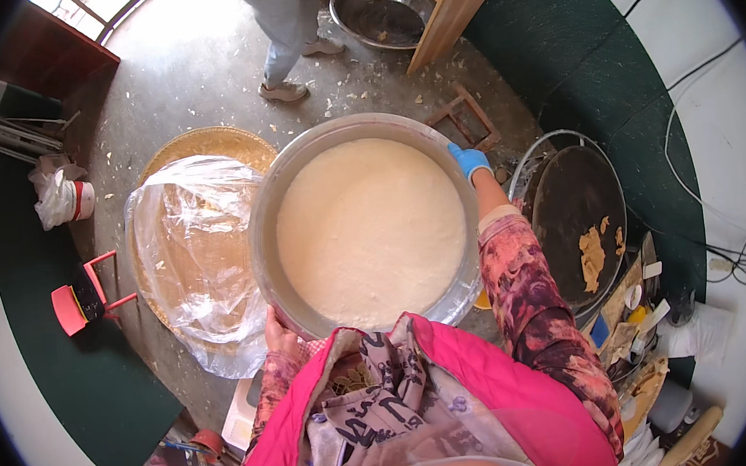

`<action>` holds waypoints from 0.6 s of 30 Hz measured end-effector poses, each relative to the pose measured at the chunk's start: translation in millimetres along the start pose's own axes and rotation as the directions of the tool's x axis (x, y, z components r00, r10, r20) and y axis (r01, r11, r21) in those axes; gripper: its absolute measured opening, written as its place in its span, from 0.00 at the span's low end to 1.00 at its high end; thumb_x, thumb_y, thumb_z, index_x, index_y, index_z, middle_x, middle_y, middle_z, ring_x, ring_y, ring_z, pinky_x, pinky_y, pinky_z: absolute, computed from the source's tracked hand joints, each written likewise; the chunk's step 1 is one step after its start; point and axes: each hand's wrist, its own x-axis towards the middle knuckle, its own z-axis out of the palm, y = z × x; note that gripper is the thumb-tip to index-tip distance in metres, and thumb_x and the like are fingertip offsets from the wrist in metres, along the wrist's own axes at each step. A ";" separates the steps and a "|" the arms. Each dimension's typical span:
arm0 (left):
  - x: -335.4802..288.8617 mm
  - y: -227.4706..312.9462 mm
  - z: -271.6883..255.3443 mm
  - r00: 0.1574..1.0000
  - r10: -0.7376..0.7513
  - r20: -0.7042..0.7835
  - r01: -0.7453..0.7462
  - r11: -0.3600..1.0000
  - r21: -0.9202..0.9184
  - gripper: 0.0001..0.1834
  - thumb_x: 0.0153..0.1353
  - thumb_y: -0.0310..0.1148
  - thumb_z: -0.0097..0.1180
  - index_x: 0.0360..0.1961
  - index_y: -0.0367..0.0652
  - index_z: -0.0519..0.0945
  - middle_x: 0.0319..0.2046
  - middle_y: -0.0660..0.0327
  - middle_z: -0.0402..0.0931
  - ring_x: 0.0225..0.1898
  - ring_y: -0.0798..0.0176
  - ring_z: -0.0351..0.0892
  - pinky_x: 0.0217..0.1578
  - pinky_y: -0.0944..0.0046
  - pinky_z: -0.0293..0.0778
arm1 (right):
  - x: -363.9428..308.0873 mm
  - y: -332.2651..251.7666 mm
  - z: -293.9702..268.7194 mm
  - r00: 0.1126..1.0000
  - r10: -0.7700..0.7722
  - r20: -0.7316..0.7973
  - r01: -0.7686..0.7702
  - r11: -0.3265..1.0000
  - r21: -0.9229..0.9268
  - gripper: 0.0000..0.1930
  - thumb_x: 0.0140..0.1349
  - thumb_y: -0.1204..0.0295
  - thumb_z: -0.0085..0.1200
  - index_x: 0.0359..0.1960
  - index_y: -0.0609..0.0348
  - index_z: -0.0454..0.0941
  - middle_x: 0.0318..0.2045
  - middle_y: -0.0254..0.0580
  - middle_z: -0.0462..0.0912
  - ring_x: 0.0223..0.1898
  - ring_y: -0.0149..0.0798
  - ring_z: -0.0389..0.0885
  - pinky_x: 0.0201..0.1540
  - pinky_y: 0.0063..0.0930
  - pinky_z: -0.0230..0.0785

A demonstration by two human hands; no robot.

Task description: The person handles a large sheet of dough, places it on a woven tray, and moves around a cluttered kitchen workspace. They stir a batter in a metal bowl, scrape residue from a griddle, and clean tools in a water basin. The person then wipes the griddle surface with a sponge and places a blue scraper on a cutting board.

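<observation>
I hold a large round metal basin (271,206) filled with pale cream-coloured batter (371,230) in front of my chest. My left hand (278,334), bare, grips the near left rim. My right hand (470,160), in a blue glove, grips the far right rim. The basin hangs over the concrete floor, level with its top open to view.
A round woven tray (206,145) covered with clear plastic sheet (188,249) lies on the floor to the left. A dark round griddle (576,206) with dough scraps stands right. Another person's legs (285,36), a metal bowl (381,15) and a wooden bench (450,0) are ahead. A small red stool (81,298) sits left.
</observation>
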 end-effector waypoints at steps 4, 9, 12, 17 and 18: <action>11.9 -22.6 38.7 0.999 -0.031 -0.025 0.032 0.999 0.018 0.13 0.63 0.37 0.46 0.40 0.38 0.76 0.39 0.60 0.78 0.42 0.61 0.76 0.47 0.62 0.71 | 83.3 16.6 22.7 0.993 -0.113 -0.014 0.114 0.985 0.131 0.39 0.58 0.38 0.31 0.42 0.67 0.77 0.45 0.59 0.75 0.51 0.55 0.71 0.53 0.41 0.63; 17.1 -65.9 78.7 0.975 0.009 -0.220 -0.011 1.000 -0.008 0.16 0.60 0.38 0.46 0.40 0.36 0.76 0.39 0.57 0.78 0.43 0.58 0.76 0.47 0.60 0.72 | 168.0 24.6 19.9 0.980 -0.179 0.087 0.172 0.982 0.077 0.38 0.58 0.39 0.30 0.43 0.65 0.77 0.45 0.59 0.75 0.51 0.55 0.71 0.53 0.40 0.62; 42.3 -92.4 105.3 0.984 0.042 -0.175 -0.049 0.998 -0.038 0.17 0.60 0.37 0.44 0.41 0.34 0.75 0.40 0.55 0.78 0.45 0.56 0.76 0.49 0.58 0.71 | 204.7 28.7 -1.2 0.982 -0.161 0.096 0.160 0.987 0.020 0.38 0.59 0.39 0.27 0.43 0.64 0.77 0.45 0.60 0.75 0.50 0.55 0.72 0.54 0.41 0.62; 96.7 -125.3 152.6 0.982 0.063 -0.176 -0.058 0.998 0.032 0.16 0.60 0.36 0.44 0.44 0.36 0.74 0.43 0.57 0.77 0.47 0.58 0.75 0.50 0.62 0.70 | 242.2 54.6 -24.8 0.997 -0.061 0.045 0.060 0.998 0.036 0.39 0.60 0.39 0.23 0.42 0.63 0.77 0.45 0.58 0.75 0.50 0.55 0.72 0.53 0.41 0.63; 109.6 -131.8 164.4 0.986 0.061 -0.157 -0.056 0.998 0.033 0.16 0.60 0.36 0.44 0.44 0.36 0.74 0.43 0.57 0.76 0.47 0.59 0.75 0.50 0.62 0.70 | 248.4 61.6 -28.3 0.997 -0.076 0.009 0.075 0.995 0.067 0.39 0.60 0.39 0.24 0.43 0.63 0.77 0.45 0.58 0.75 0.49 0.56 0.72 0.53 0.41 0.63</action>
